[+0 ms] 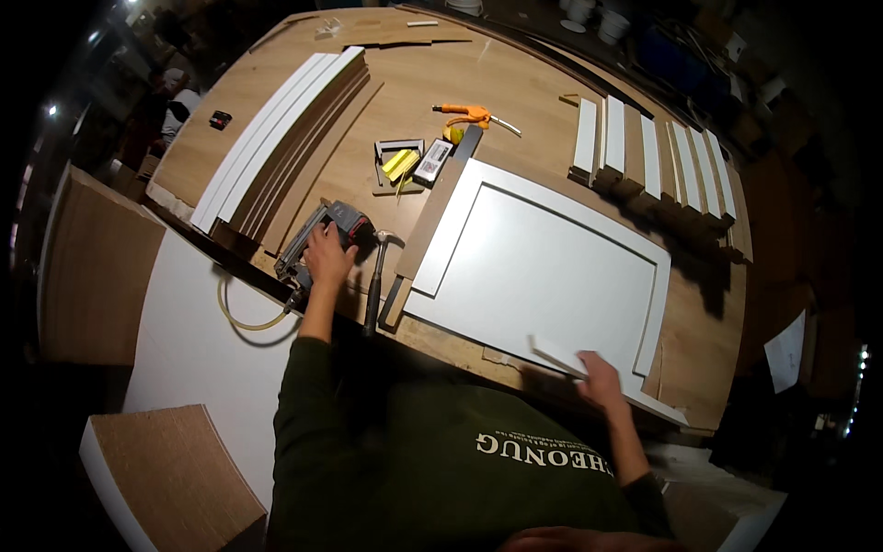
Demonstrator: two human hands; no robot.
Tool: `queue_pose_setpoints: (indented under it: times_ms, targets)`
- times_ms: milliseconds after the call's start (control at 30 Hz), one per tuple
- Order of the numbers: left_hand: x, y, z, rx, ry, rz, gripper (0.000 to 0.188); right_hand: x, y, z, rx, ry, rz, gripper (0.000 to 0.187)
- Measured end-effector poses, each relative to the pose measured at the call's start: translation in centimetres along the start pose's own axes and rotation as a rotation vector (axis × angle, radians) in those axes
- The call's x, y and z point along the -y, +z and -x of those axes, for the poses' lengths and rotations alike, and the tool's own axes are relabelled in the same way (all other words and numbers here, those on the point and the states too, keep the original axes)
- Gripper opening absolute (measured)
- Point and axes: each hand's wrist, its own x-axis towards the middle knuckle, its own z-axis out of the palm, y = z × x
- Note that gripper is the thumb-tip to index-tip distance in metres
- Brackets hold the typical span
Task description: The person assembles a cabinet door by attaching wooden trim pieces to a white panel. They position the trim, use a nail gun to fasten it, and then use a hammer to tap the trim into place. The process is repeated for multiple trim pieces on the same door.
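Note:
My left hand (pixel 328 255) is closed around a grey and black nail gun (pixel 349 221) lying at the table's near left edge. A yellowish air hose (pixel 250 327) hangs from its lower end. Just right of it lies a claw hammer (pixel 374 293) with a dark handle. A white framed door panel (pixel 552 267) lies flat in front of me, with raised rails along its left, far and right sides. Over its near edge, my right hand (pixel 601 380) grips a narrow white rail (pixel 556 356). Where that rail ends behind the hand is hard to make out.
Long white-edged boards (pixel 285 138) are stacked at the left, and several shorter ones (pixel 644 161) lie at the right. Beyond the panel are an orange air blow gun (pixel 474 115), a small box (pixel 432 163) and a square tray (pixel 387 180) with yellow pieces.

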Motion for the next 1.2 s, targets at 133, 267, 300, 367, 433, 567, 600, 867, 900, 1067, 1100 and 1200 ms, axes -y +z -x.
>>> queue_pose_setpoints:
  times_ms: [133, 267, 300, 367, 433, 567, 600, 867, 900, 1067, 1100, 1200]
  targets:
    - [-3.1, -0.3, 6.4, 0.096, 0.294, 0.328, 0.064, 8.7, 5.4, -4.5, 0.165, -0.009, 0.071, 0.053]
    - [-5.2, -1.5, 12.5, 0.244, 0.503, 0.45, 0.075, 12.5, 11.6, -7.8, -0.028, -0.059, 0.049, 0.057]
    - [-5.2, -1.6, 13.4, 0.251, 0.485, 0.434, 0.078, 13.4, 12.4, -8.4, -0.121, -0.096, 0.044, 0.057]
    - [-4.8, -0.9, 14.0, 0.227, 0.417, 0.445, 0.084, 15.1, 13.4, -9.7, -0.149, -0.067, 0.042, 0.057]
    - [-4.3, -0.5, 14.2, 0.2, 0.358, 0.464, 0.084, 15.9, 13.7, -10.6, -0.145, -0.05, 0.034, 0.056]
    - [-3.7, 0.2, 13.9, 0.185, 0.405, 0.475, 0.073, 17.3, 13.4, -11.9, -0.091, -0.051, 0.013, 0.057]
    - [-3.7, 0.2, 13.6, 0.178, 0.405, 0.482, 0.07, 17.6, 13.4, -12.3, -0.077, -0.061, 0.007, 0.057]
    - [-6.2, 1.3, 9.5, 0.187, 0.403, 0.293, 0.046, 16.9, 14.1, -13.6, -0.174, -0.074, 0.019, 0.064]
    - [-6.1, 1.4, 9.3, 0.195, 0.42, 0.316, 0.041, 16.6, 14.3, -13.3, -0.188, -0.076, 0.016, 0.065]
    - [-2.5, 3.5, 10.4, 0.121, 0.323, 0.601, 0.018, 15.0, 13.5, -12.0, -0.249, -0.037, 0.02, 0.067]
    - [-2.5, 3.3, 10.7, 0.12, 0.311, 0.609, 0.023, 14.6, 13.5, -11.8, -0.259, -0.051, 0.007, 0.065]
    - [-2.8, 2.5, 11.0, 0.126, 0.3, 0.591, 0.039, 14.1, 13.9, -11.7, -0.289, -0.073, -0.037, 0.06]
